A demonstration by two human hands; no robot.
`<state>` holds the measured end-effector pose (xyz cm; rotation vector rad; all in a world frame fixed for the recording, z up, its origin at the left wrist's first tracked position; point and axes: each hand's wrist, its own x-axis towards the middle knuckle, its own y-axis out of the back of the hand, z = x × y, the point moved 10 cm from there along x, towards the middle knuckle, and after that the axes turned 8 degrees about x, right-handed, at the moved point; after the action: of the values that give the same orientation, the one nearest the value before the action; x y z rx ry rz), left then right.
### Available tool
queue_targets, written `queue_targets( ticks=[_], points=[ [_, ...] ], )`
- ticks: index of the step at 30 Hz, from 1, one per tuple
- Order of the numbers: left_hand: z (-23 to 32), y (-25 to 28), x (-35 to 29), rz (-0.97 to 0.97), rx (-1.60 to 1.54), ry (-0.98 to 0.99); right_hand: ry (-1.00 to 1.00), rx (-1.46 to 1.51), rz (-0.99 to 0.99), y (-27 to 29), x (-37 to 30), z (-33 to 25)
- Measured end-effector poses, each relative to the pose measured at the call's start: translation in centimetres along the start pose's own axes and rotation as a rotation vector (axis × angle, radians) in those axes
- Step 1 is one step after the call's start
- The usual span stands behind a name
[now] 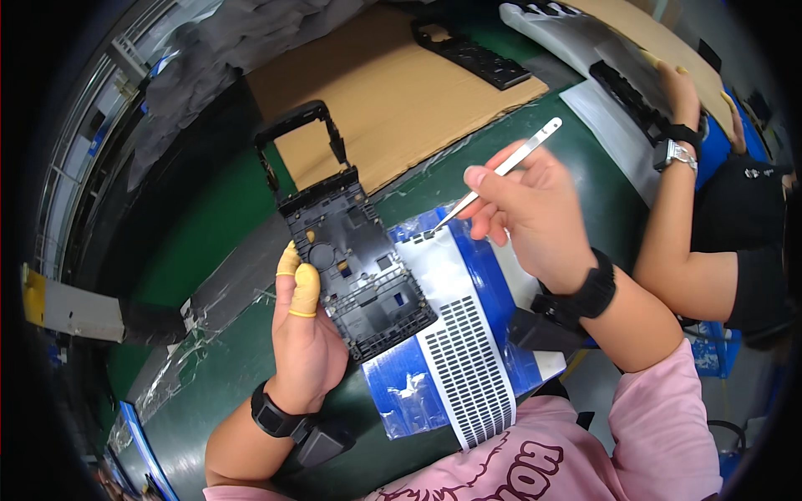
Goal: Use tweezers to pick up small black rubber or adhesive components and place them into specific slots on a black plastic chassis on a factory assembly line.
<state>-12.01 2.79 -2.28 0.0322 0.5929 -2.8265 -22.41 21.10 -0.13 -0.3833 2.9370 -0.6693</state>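
My left hand [305, 334], with yellow finger cots on its fingers, grips the lower left side of a black plastic housing [363, 259]. An open rectangular frame stands out from the housing's far end, and ribs and recesses line its inner face. In my right hand [535, 209] is a pair of silver tweezers [522, 153], held between thumb and fingers. Their tips point down at the upper part of a white sheet of small dark rectangular stickers [468, 359]. Whether a sticker sits between the tips is too small to tell. Beneath the sheet lies a blue board [407, 392] wrapped in clear tape.
Brown cardboard [376, 83] covers the far part of the green table [209, 401], with another black housing [476, 58] on it. At right, a co-worker's hand [681, 96] is near a long black part [626, 100]. Grey wrapping [209, 67] is heaped at the far left.
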Motion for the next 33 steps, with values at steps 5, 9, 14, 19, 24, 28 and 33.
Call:
queue_targets(
  ticks=[5, 9, 14, 19, 24, 28, 33],
  points=[
    [1.9, -1.0, -0.2, -0.111, -0.076, 0.029, 0.096, 0.138, -0.25, -8.0, -3.1, -2.5],
    [2.1, -0.8, -0.5, -0.051, -0.088, 0.07, 0.009, 0.201, -0.294, -8.8, -3.3, 0.8],
    [2.8, -1.1, -1.0, -0.06, -0.111, 0.046, -0.017, 0.248, -0.362, -8.4, -3.9, 2.0],
    [2.9, -1.6, -1.5, -0.087, -0.108, 0.06, 0.056, 0.306, -0.311, -8.4, -4.6, 1.5],
    [2.8, -1.6, -1.6, -0.103, -0.102, 0.057, 0.015, 0.292, -0.297, -8.3, -4.4, 2.0],
    [2.8, -1.7, -1.7, -0.118, -0.103, 0.046, 0.003, 0.287, -0.293, -8.2, -4.4, 2.1],
    [2.8, -1.8, -1.7, -0.111, -0.101, 0.047, -0.014, 0.296, -0.316, -8.2, -4.3, 2.2]
  ],
)
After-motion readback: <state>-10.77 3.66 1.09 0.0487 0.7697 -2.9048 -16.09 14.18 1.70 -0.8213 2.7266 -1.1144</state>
